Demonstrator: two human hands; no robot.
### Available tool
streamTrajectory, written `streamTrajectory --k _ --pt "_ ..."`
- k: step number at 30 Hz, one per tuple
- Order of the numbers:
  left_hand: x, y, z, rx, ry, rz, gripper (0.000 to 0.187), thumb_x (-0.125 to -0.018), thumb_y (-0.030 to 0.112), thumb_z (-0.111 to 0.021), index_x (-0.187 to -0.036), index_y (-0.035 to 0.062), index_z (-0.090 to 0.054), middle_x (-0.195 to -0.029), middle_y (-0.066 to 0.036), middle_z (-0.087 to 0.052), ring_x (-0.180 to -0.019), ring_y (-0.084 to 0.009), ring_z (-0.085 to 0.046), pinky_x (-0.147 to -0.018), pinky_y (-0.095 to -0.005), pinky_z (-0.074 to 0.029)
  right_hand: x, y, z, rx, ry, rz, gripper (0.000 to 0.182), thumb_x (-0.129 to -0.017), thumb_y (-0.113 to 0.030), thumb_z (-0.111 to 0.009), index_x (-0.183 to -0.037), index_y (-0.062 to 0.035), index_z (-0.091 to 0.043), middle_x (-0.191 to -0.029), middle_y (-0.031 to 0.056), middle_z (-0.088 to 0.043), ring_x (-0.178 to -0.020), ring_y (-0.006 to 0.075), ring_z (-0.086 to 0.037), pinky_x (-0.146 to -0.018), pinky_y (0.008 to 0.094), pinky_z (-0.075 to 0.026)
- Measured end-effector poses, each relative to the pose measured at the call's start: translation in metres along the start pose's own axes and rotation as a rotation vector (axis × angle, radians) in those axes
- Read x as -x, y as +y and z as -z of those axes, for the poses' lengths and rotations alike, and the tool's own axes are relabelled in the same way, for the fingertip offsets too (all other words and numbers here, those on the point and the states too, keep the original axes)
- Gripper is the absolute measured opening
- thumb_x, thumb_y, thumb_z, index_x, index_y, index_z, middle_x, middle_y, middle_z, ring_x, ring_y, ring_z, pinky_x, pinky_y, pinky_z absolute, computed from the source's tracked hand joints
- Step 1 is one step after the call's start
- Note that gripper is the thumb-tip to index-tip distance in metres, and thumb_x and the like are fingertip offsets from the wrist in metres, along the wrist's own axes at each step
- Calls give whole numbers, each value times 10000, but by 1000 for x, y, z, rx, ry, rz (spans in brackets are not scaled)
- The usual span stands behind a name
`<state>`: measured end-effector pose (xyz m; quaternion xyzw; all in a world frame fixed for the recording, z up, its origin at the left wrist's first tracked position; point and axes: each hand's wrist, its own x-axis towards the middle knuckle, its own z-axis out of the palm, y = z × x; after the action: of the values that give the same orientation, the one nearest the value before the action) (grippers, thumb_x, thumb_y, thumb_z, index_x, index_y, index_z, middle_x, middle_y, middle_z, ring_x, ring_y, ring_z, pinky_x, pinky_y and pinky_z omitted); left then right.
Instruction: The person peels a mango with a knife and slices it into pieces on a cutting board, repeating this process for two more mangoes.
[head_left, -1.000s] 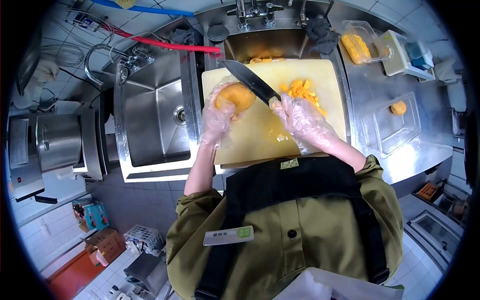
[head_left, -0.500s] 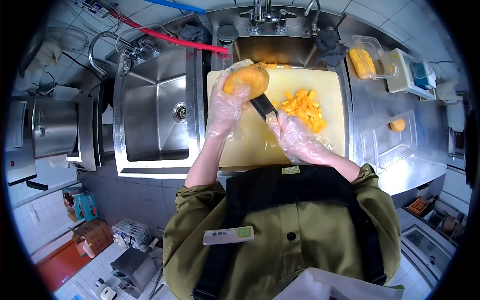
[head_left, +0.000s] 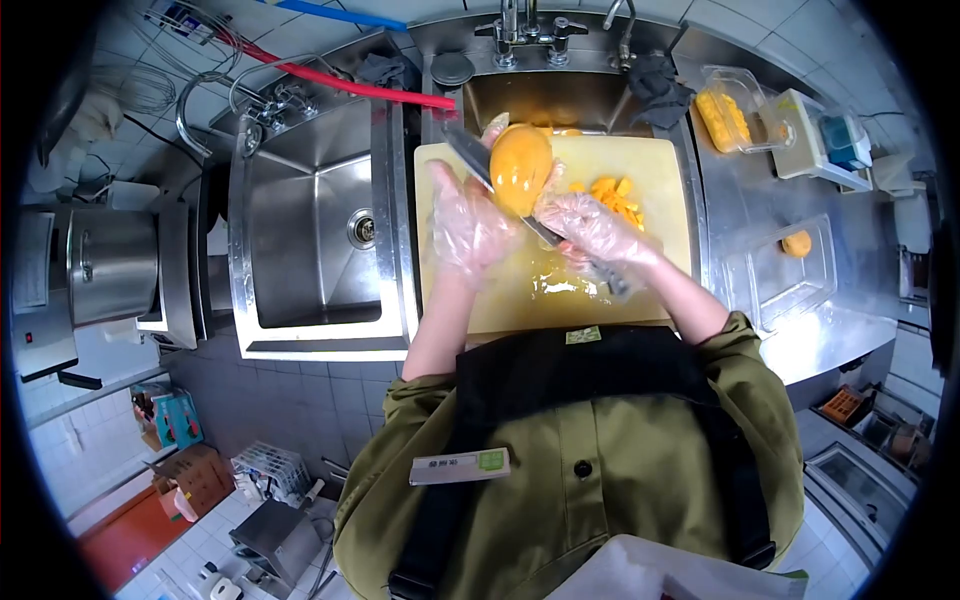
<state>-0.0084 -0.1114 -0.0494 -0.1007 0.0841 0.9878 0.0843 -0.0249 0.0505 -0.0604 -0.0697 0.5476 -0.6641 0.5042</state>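
Note:
A peeled orange-yellow fruit, which looks like a mango (head_left: 521, 170), is held above the cutting board (head_left: 450, 310). My left hand (head_left: 472, 225) is beside and partly behind it, thumb raised away, with gloved fingertips showing past its top. The knife (head_left: 468, 155) slants from upper left to lower right, passing behind the fruit. My right hand (head_left: 598, 232) is closed around the knife's lower part, fingertips near the fruit's lower end. Both hands wear clear plastic gloves. Cut orange pieces (head_left: 618, 197) lie on the board, partly hidden by my right hand.
A steel sink (head_left: 310, 230) is at left, another basin (head_left: 560, 100) behind the board. On the right counter are a container of yellow pieces (head_left: 722, 120) and a clear tray (head_left: 775, 295) holding one round item (head_left: 796, 244). A dark cloth (head_left: 660, 90) hangs by the basin.
The fruit has turned more upright and moved slightly right. My left thumb has lifted off it. The knife now extends up past the fruit's left side, and my right hand has moved closer.

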Motion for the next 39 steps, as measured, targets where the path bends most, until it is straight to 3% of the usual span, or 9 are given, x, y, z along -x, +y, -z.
streamTrajectory --k 2,4,12,18,22,27,33,36,39 --pt "-5 12 20 121 -217 371 590 -842 542 -391 -1206 78 -398 -1150 -256 -444 -1016 -362 -489 -857 -482 -427 0 4 -1 74 126 -34 238 -860 -301 -538 -948 -80 -553 -558 -10 -439 -429 46 -383 -395 196 -305" --pt "-4 9 19 -60 73 404 486 -848 414 -453 -1200 81 -404 -1102 -264 -456 -977 -373 -495 -840 -470 -444 -5 13 6 118 123 -7 252 -843 -327 -557 -890 -80 -547 -540 -13 -434 -404 50 -368 -386 199 -300" --pt "-29 33 88 -225 210 138 283 -818 193 -496 -1067 58 -492 -1012 -154 -540 -864 -298 -558 -756 -416 -491 -1 42 31 -27 -7 -241 329 -840 -371 -542 -680 -92 -473 -462 -8 -366 -332 71 -318 -321 213 -244" --pt "-35 35 117 -502 318 233 286 -836 226 -494 -1081 78 -492 -934 -136 -572 -827 -296 -575 -747 -416 -491 6 55 15 -61 21 -235 302 -832 -369 -564 -715 -102 -487 -477 -29 -384 -362 56 -347 -335 202 -243" --pt "-29 31 122 -560 415 -41 320 -784 99 -562 -1086 74 -459 -840 -95 -536 -771 -250 -574 -722 -367 -492 4 56 23 -281 -91 -109 243 -869 -309 -530 -823 -72 -498 -500 -23 -363 -379 62 -316 -349 200 -232" --pt "-14 54 121 -1434 172 -80 504 -734 84 -624 -1170 62 -371 -800 -51 -542 -715 -154 -543 -667 -261 -444 16 53 26 -317 141 -80 242 -855 -305 -556 -864 -65 -524 -532 -3 -424 -395 70 -354 -371 210 -273" --pt "3 58 107 -2222 576 -527 489 -734 218 -673 -1114 32 -426 -904 -112 -582 -771 -163 -566 -675 -276 -453 9 64 27 -107 223 -120 257 -837 -316 -577 -916 -74 -543 -535 0 -441 -413 68 -387 -393 214 -311" --pt "12 60 111 -1685 670 -617 382 -755 198 -650 -1052 37 -472 -878 -88 -573 -745 -176 -563 -678 -294 -462 -14 74 18 -9 250 -45 287 -837 -351 -563 -919 -76 -562 -529 -3 -435 -416 67 -395 -381 218 -325" --pt "14 41 110 -796 529 -484 517 -786 510 -535 -1014 49 -485 -852 -38 -551 -721 -158 -548 -664 -298 -475 -39 68 -10 31 226 91 265 -842 -327 -559 -916 -72 -558 -551 -8 -439 -439 58 -395 -400 214 -324"
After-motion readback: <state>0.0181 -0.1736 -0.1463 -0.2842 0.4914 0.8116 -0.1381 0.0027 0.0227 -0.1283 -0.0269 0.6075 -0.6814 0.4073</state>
